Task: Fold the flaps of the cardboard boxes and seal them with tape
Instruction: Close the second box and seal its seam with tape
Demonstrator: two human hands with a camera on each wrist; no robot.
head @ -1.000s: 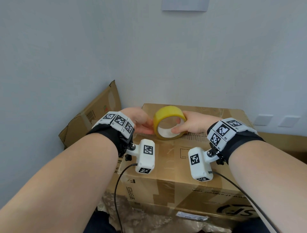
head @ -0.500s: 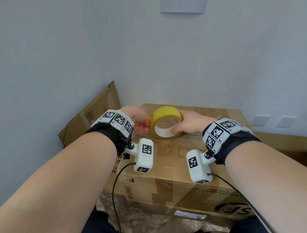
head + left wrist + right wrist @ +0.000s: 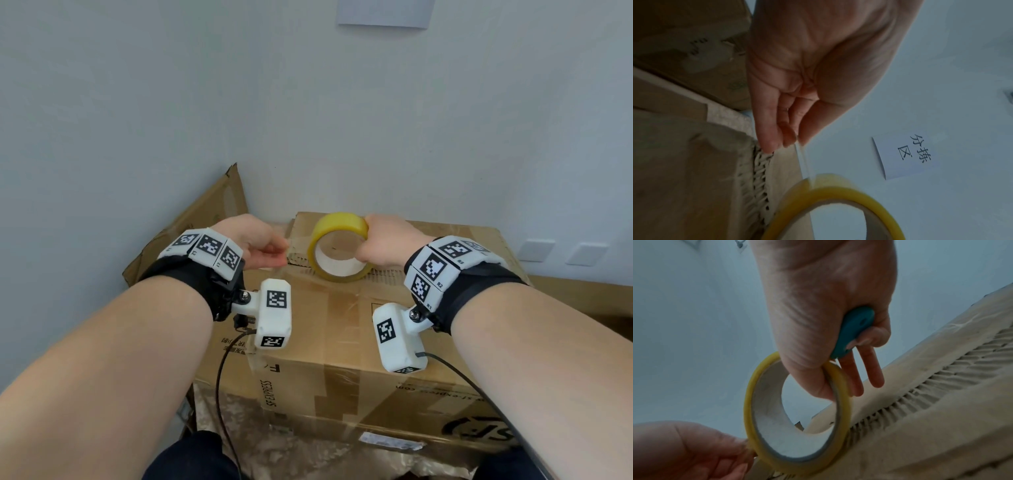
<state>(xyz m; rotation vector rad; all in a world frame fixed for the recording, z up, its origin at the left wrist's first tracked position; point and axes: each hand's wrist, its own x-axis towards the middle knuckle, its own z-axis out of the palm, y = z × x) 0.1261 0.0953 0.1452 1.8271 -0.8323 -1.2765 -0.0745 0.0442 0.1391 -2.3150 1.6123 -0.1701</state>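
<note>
Pale grey walls (image 3: 308, 120), taped paper sign (image 3: 383, 13), wall sockets (image 3: 536, 250).

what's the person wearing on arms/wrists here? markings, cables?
Bare forearms, no sleeves. Each wrist has a black strap topped by white blocks printed with black square fiducial markers. A white camera pod, also marker-tagged, hangs on a bracket below each wrist; a thin black cable runs back from each pod.
</note>
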